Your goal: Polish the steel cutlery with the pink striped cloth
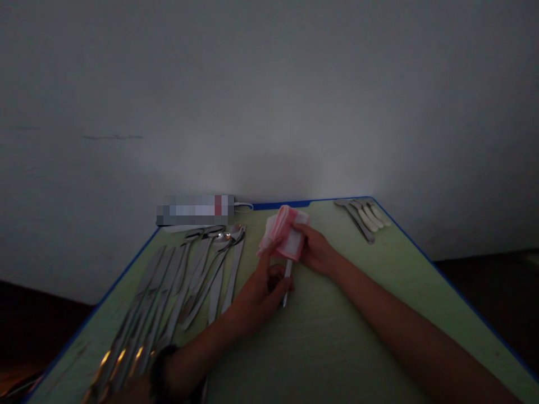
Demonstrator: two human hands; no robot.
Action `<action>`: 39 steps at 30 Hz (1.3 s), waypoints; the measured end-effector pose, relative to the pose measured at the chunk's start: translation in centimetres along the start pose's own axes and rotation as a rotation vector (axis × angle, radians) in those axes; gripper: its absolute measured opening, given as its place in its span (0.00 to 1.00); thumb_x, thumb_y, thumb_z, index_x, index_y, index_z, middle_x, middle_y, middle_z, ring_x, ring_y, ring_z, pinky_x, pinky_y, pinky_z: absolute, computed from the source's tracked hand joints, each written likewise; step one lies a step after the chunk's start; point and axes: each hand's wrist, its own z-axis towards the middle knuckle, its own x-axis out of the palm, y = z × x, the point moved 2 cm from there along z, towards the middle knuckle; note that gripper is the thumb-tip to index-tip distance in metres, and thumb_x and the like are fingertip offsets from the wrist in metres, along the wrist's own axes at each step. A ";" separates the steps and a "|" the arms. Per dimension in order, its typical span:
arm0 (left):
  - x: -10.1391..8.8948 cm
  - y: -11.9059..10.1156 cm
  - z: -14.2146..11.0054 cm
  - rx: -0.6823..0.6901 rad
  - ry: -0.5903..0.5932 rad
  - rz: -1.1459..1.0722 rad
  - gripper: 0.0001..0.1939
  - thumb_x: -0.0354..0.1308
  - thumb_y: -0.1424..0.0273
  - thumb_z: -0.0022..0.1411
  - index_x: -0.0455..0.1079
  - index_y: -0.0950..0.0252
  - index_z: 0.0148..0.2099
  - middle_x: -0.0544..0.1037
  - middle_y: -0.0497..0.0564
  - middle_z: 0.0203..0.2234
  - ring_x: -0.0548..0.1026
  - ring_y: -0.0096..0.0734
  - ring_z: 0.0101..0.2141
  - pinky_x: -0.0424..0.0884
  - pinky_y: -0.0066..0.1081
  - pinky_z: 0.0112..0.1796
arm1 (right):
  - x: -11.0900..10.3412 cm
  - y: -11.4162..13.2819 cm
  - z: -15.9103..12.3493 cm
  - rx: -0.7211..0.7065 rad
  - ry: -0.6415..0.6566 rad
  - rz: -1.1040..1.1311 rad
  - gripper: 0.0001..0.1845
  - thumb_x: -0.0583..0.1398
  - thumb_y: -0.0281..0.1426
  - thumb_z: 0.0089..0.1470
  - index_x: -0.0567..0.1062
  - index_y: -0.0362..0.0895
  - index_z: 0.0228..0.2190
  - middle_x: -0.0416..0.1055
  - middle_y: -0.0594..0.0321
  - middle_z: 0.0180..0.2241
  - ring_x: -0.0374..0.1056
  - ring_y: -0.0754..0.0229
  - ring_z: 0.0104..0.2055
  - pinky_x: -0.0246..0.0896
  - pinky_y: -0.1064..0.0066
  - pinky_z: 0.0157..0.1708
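Note:
My left hand [273, 280] is closed around the thin metal handle [287, 280] of a piece of cutlery, its index finger reaching up to a cloth. The upper end of that utensil is hidden inside the folded pink and white cloth [289, 235], so its kind does not show. Fingers of my right hand [314, 247] press on the cloth from the right side, pinching it around the utensil. Both hands are above the middle of the table. Left of them lie several metal spoons [223, 238] and several table knives [143, 303], partly behind my left forearm.
A few forks with white handles [370, 216] and a metal utensil [357, 221] lie at the far right of the green table [345, 336]. A blurred-out box-like object [196, 210] with a white cable [244, 206] sits at the back left, against the wall [269, 101].

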 end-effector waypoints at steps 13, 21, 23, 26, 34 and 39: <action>-0.2 0.4 0.0 -0.001 -0.007 -0.039 0.31 0.48 0.72 0.62 0.38 0.56 0.63 0.67 0.43 0.28 0.64 0.19 0.20 0.63 0.22 0.22 | 0.4 0.8 -0.6 -0.048 0.134 0.138 0.31 0.41 0.50 0.57 0.68 0.41 0.45 0.74 0.56 0.38 0.68 0.55 0.45 0.59 0.59 0.50; -0.2 0.2 0.1 0.005 -0.002 -0.019 0.32 0.49 0.72 0.62 0.37 0.57 0.63 0.66 0.43 0.26 0.65 0.20 0.21 0.63 0.23 0.24 | 0.1 0.5 -0.1 -0.031 0.097 0.098 0.23 0.46 0.42 0.58 0.69 0.40 0.44 0.75 0.58 0.36 0.70 0.57 0.42 0.60 0.61 0.50; -0.2 0.2 0.0 -0.005 -0.004 -0.019 0.34 0.49 0.72 0.61 0.35 0.58 0.64 0.67 0.43 0.26 0.65 0.21 0.22 0.63 0.23 0.24 | 0.1 0.5 0.0 -0.028 0.100 0.091 0.23 0.47 0.42 0.58 0.68 0.40 0.45 0.75 0.57 0.37 0.70 0.57 0.42 0.61 0.60 0.49; -0.1 0.0 0.0 -0.026 -0.008 -0.015 0.35 0.49 0.72 0.61 0.34 0.59 0.64 0.67 0.43 0.27 0.66 0.21 0.22 0.63 0.23 0.24 | 0.1 0.4 0.0 -0.020 0.102 0.076 0.23 0.47 0.41 0.58 0.68 0.39 0.45 0.75 0.56 0.37 0.70 0.56 0.41 0.62 0.59 0.48; -0.1 0.0 -0.1 -0.022 -0.008 -0.001 0.34 0.49 0.73 0.61 0.36 0.59 0.64 0.68 0.43 0.27 0.66 0.21 0.22 0.63 0.24 0.25 | -0.5 0.1 0.4 -0.023 0.047 0.059 0.19 0.48 0.39 0.58 0.69 0.40 0.42 0.75 0.58 0.34 0.71 0.58 0.38 0.64 0.62 0.46; -0.1 0.0 0.0 -0.024 -0.001 0.000 0.33 0.49 0.73 0.61 0.36 0.60 0.64 0.68 0.43 0.26 0.66 0.22 0.23 0.63 0.24 0.26 | -0.4 0.0 0.5 -0.029 -0.015 0.053 0.12 0.52 0.30 0.56 0.71 0.38 0.38 0.76 0.59 0.30 0.72 0.60 0.32 0.66 0.66 0.44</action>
